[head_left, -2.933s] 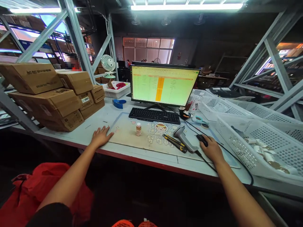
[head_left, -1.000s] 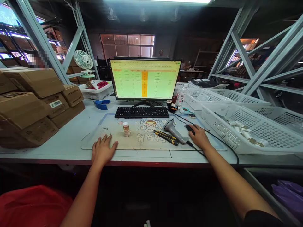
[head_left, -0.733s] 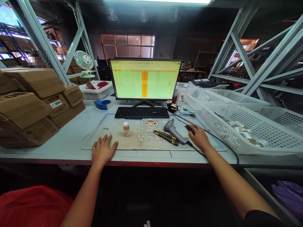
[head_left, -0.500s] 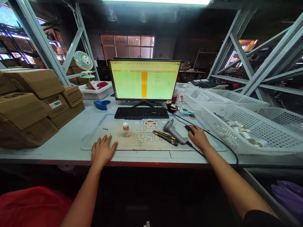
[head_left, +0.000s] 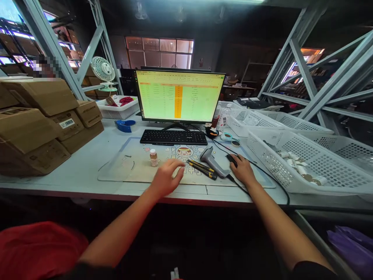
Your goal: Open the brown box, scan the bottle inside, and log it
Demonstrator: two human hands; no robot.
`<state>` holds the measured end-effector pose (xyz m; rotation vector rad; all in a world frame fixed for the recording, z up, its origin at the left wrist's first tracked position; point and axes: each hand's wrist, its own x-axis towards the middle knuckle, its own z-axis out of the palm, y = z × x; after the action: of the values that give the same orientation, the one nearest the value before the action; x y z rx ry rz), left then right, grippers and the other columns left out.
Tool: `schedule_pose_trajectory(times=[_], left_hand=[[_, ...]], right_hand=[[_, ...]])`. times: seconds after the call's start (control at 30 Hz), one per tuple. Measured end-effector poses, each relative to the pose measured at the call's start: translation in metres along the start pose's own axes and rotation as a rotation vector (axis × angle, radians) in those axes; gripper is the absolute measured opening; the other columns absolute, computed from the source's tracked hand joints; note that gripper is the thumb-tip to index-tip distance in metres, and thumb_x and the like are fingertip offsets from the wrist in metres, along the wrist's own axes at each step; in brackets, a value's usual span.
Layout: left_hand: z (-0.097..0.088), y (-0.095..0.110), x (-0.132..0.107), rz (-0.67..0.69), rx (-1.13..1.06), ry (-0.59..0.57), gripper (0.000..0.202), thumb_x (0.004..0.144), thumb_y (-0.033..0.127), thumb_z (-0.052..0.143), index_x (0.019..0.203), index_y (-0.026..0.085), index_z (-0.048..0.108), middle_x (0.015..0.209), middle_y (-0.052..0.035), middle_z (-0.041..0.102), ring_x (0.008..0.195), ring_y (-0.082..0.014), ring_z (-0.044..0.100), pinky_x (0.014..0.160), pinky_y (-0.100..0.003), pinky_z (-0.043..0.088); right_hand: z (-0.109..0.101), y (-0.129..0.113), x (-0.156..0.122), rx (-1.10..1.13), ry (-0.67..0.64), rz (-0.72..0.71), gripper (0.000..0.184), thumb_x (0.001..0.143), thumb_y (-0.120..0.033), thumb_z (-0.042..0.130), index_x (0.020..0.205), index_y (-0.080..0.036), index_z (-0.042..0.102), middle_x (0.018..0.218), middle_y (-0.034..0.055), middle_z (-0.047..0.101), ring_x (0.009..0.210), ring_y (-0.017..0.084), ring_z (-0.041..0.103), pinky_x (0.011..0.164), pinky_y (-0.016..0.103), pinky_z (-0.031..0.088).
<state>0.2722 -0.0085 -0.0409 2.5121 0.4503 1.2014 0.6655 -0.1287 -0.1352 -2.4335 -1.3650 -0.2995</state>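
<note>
My left hand [head_left: 167,177] is over the desk mat [head_left: 116,171], fingers apart, with nothing in it. Its fingertips are close to the left end of the yellow-and-black utility knives [head_left: 202,169]. A small bottle with a pale cap [head_left: 154,158] stands upright just left of that hand. My right hand [head_left: 242,170] rests on a black computer mouse [head_left: 232,158], fingers curved over it. Between my hands lies a grey barcode scanner [head_left: 215,163] with its cable running right. Behind the mat are a black keyboard [head_left: 174,137] and a lit monitor [head_left: 189,95] showing a spreadsheet.
Cardboard boxes [head_left: 37,132] are stacked at the left. White plastic baskets [head_left: 291,182] line the right side, the nearest holding several small white items. A blue tape dispenser [head_left: 124,126], a white basket [head_left: 116,112] and a fan [head_left: 103,69] are at the back left.
My left hand has lifted from the mat's left side and moved right, past the bottle toward the utility knives. My right hand stays on the mouse. The view has shifted slightly.
</note>
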Motion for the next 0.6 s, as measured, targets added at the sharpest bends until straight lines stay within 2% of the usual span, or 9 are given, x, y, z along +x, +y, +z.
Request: schedule_pose_trajectory(times=[0.07,0.13,0.2,0.27,0.33,0.43,0.53,0.6], left_hand=[[0.039,-0.013,0.046,-0.095,0.061,-0.161,0.016,0.105,0.026,0.057,0.114,0.02,0.068,0.119,-0.0084,0.073,0.116,-0.0224,0.066,0.104,-0.036,0.053],[0.077,-0.038,0.085,-0.24,0.238,-0.377,0.035,0.102,0.032,0.064,0.134,0.017,0.065,0.139,-0.0128,0.065,0.13,-0.027,0.059,0.115,-0.04,0.047],[0.108,-0.063,0.111,-0.306,0.298,-0.445,0.05,0.098,0.035,0.069,0.143,0.015,0.061,0.154,-0.0168,0.055,0.143,-0.0332,0.049,0.121,-0.047,0.041],[0.132,-0.082,0.126,-0.345,0.323,-0.47,0.056,0.098,0.038,0.067,0.149,0.016,0.058,0.164,-0.018,0.045,0.153,-0.0377,0.037,0.126,-0.054,0.034],[0.149,-0.095,0.135,-0.378,0.341,-0.499,0.059,0.1,0.042,0.063,0.154,0.018,0.054,0.171,-0.0173,0.036,0.16,-0.0401,0.026,0.129,-0.06,0.025],[0.168,-0.102,0.146,-0.405,0.35,-0.541,0.063,0.101,0.05,0.058,0.156,0.02,0.053,0.175,-0.0156,0.029,0.163,-0.0425,0.018,0.13,-0.066,0.019],[0.176,-0.099,0.154,-0.392,0.363,-0.549,0.06,0.101,0.052,0.057,0.151,0.019,0.059,0.175,-0.0158,0.03,0.164,-0.0427,0.015,0.131,-0.066,0.017],[0.175,-0.095,0.154,-0.372,0.373,-0.536,0.056,0.102,0.05,0.058,0.147,0.017,0.062,0.174,-0.0167,0.032,0.163,-0.0425,0.017,0.131,-0.065,0.016]], right_hand=[[0.0,0.0,-0.001,0.007,0.006,-0.005,0.053,0.102,-0.034,0.048,0.151,-0.018,0.062,0.153,0.0204,0.055,0.13,0.037,0.058,0.116,0.053,0.046],[0.001,0.0,-0.002,0.013,0.026,-0.022,0.053,0.102,-0.034,0.046,0.15,-0.017,0.062,0.151,0.0199,0.056,0.129,0.037,0.058,0.116,0.053,0.046],[0.004,0.002,-0.003,0.017,0.047,-0.032,0.053,0.102,-0.035,0.045,0.149,-0.018,0.063,0.149,0.0193,0.058,0.128,0.036,0.058,0.115,0.053,0.046],[0.006,0.003,-0.004,0.014,0.064,-0.038,0.052,0.102,-0.035,0.045,0.148,-0.019,0.064,0.148,0.0184,0.058,0.125,0.036,0.058,0.113,0.053,0.047],[0.008,0.004,-0.004,0.008,0.075,-0.043,0.051,0.102,-0.035,0.045,0.147,-0.02,0.065,0.146,0.0175,0.059,0.123,0.036,0.059,0.111,0.053,0.048],[0.008,0.004,-0.005,0.0,0.084,-0.034,0.05,0.101,-0.034,0.046,0.147,-0.022,0.065,0.146,0.0161,0.059,0.122,0.035,0.059,0.11,0.052,0.049],[0.006,0.003,-0.006,-0.01,0.065,-0.023,0.051,0.102,-0.033,0.046,0.148,-0.021,0.064,0.149,0.017,0.058,0.123,0.035,0.059,0.109,0.051,0.05],[0.004,0.002,-0.007,-0.011,0.048,-0.021,0.051,0.102,-0.032,0.046,0.149,-0.021,0.064,0.149,0.0173,0.058,0.125,0.035,0.059,0.109,0.05,0.051]])
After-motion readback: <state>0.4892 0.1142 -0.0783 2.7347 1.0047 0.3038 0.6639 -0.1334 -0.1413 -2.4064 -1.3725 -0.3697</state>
